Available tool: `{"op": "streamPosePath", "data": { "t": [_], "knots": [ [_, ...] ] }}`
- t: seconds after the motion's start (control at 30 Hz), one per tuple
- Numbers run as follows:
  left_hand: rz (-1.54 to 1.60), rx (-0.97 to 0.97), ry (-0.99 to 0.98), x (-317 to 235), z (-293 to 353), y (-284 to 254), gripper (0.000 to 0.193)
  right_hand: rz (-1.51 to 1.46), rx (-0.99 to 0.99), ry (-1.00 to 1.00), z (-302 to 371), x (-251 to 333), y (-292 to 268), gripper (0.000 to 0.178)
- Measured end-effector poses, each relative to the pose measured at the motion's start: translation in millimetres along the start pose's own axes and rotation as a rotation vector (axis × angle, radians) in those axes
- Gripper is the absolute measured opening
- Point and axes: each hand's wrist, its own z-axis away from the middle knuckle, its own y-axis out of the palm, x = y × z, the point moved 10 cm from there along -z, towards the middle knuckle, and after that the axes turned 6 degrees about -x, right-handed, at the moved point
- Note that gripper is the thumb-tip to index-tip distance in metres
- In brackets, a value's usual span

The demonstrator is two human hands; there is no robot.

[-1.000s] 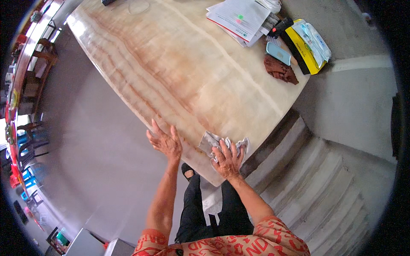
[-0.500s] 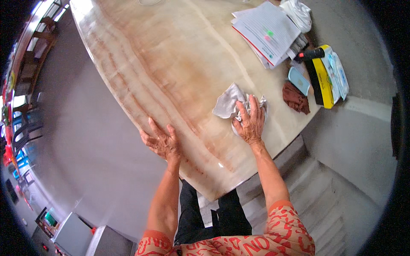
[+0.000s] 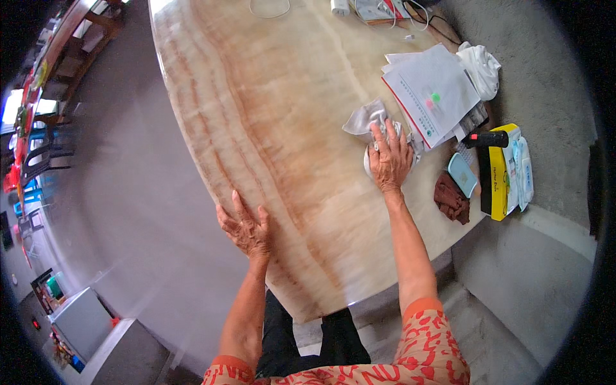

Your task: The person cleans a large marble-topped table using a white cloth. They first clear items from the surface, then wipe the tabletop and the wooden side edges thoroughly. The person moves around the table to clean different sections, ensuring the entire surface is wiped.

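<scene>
A marble-patterned table (image 3: 282, 109) with brown and cream veins stretches out in front of me. My left hand (image 3: 246, 226) rests flat on its left edge, fingers spread, with nothing held. Under my right hand (image 3: 391, 157) lies a crumpled whitish cloth (image 3: 364, 120); my fingers press on it and bunch it against the tabletop. Part of the cloth sticks out beyond the fingertips, and some of it is hidden by the palm. Just right of this hand are a stack of papers (image 3: 433, 93), a brown cloth (image 3: 451, 199) and a light blue case (image 3: 462, 174).
Along the right side stand a yellow and black box (image 3: 498, 186), a dark flashlight-like object (image 3: 488, 139) and a white bundle (image 3: 480, 69). White cables (image 3: 420, 16) lie at the far end. Chairs (image 3: 42, 160) stand far left, a pale cabinet (image 3: 86, 324) lower left.
My right hand has pushed the cloth forward and slightly right, closer to the papers. My left hand stays on the table edge. The view has shifted, showing more of the far end.
</scene>
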Motion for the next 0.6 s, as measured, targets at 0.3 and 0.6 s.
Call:
{"op": "streamPosePath", "data": {
  "t": [0.3, 0.6],
  "knots": [
    [0.02, 0.019, -0.053, 3, 0, 1, 0.07, -0.137, 0.095, -0.09, 120, 36, -47, 0.059],
    [0.045, 0.018, -0.069, 3, 0, 3, 0.07, -0.237, 0.454, -0.437, 241, 75, -103, 0.078]
  ]
}}
